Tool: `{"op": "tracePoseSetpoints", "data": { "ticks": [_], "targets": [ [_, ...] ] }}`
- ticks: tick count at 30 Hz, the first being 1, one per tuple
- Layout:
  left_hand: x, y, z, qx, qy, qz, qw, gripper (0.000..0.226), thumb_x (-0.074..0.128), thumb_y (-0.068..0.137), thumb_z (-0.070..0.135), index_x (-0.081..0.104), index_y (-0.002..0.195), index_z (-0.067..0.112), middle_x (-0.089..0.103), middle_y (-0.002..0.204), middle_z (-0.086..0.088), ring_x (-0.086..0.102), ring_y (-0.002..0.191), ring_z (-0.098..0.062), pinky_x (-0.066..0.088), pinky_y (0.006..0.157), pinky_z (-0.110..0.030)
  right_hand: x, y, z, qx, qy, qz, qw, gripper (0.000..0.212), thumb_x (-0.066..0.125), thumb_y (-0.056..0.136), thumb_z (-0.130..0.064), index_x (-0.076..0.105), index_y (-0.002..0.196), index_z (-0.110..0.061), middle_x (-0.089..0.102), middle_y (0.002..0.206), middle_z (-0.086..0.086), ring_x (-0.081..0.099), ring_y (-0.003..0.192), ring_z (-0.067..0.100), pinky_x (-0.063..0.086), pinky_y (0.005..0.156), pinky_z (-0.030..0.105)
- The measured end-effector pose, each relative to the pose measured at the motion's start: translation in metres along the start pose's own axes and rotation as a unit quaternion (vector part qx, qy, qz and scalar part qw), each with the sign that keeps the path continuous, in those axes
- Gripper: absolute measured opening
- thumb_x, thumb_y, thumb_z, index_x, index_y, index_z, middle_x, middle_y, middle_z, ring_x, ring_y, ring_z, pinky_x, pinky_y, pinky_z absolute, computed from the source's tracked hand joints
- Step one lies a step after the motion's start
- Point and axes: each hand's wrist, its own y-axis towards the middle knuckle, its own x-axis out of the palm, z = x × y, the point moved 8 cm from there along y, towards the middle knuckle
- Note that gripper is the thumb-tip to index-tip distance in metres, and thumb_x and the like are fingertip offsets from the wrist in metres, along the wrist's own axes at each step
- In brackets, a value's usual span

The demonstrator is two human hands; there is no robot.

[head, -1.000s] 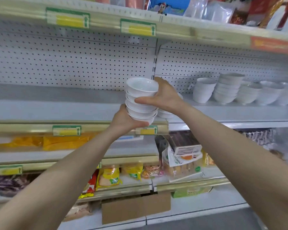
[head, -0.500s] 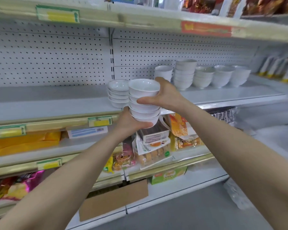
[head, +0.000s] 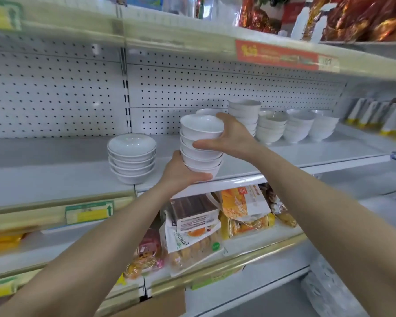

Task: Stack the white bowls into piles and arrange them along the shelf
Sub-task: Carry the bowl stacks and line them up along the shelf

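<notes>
White bowls (head: 199,125), nested in one pile, are held in the air by both hands just above the front edge of a white shelf (head: 55,177). The left hand (head: 181,173) supports the bottom bowl from below, its grip curled under the base. The right hand (head: 233,138) wraps the upper bowls from the right side, thumb across the front, its grip clamped on the pile. Just to the left, a second pile (head: 132,159) of bowls stands on the shelf. Behind the right hand, more piles (head: 272,128) line the back of the shelf against a white pegboard (head: 55,94). Snack packets (head: 245,209) lie on the level below.
</notes>
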Motion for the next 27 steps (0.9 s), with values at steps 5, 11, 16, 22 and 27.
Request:
{"op": "tracePoseSetpoints", "data": {
  "ticks": [5,11,16,22,27],
  "targets": [
    [0.006,0.037,-0.011,-0.014,0.002,0.006,1.0,0.102,0.09,0.027,0.062,0.056,0.119,0.03,0.069,0.108,0.012,0.068,0.096,-0.007,0.059,0.08,-0.038,0.006,0.039,0.021,0.014,-0.025,-0.034,0.999,0.097,0.083,0.053,-0.066,0.049,0.133,-0.024,0.057,0.121,-0.008,0.057,0.106,0.012,0.056,0.084,0.035],
    [0.005,0.061,-0.018,-0.036,-0.013,0.043,0.998,0.099,0.089,0.032,0.054,0.055,0.121,0.028,0.069,0.108,0.012,0.068,0.096,-0.008,0.058,0.082,-0.037,0.02,0.085,0.035,-0.02,-0.076,-0.09,0.993,0.117,0.077,0.049,-0.077,0.037,0.146,-0.027,0.044,0.143,-0.004,0.045,0.13,0.015,0.044,0.092,0.026],
    [0.0,0.078,-0.025,-0.058,-0.005,0.102,0.993,0.101,0.09,0.028,0.054,0.055,0.117,0.022,0.069,0.105,0.01,0.067,0.094,-0.007,0.058,0.079,-0.036,0.027,0.12,0.042,-0.05,-0.106,-0.151,0.982,0.111,0.075,0.06,-0.073,0.028,0.151,-0.031,0.038,0.149,-0.009,0.035,0.138,0.015,0.034,0.094,0.026],
    [-0.001,0.107,-0.046,-0.09,-0.004,0.145,0.985,0.108,0.091,0.022,0.063,0.056,0.116,0.024,0.071,0.104,0.012,0.069,0.094,-0.008,0.059,0.08,-0.039,0.031,0.158,0.036,-0.12,-0.175,-0.206,0.955,0.108,0.071,0.061,-0.077,0.028,0.15,-0.032,0.041,0.148,-0.004,0.038,0.135,0.021,0.038,0.1,0.032],
    [-0.004,0.114,-0.046,-0.112,-0.036,0.205,0.972,0.07,0.094,0.054,0.027,0.049,0.107,0.014,0.064,0.098,0.007,0.063,0.087,-0.015,0.05,0.068,-0.018,0.047,0.183,0.037,-0.158,-0.199,-0.237,0.938,0.108,0.07,0.063,-0.077,0.029,0.151,-0.03,0.039,0.151,-0.002,0.036,0.137,0.024,0.033,0.102,0.033]
  ]
}}
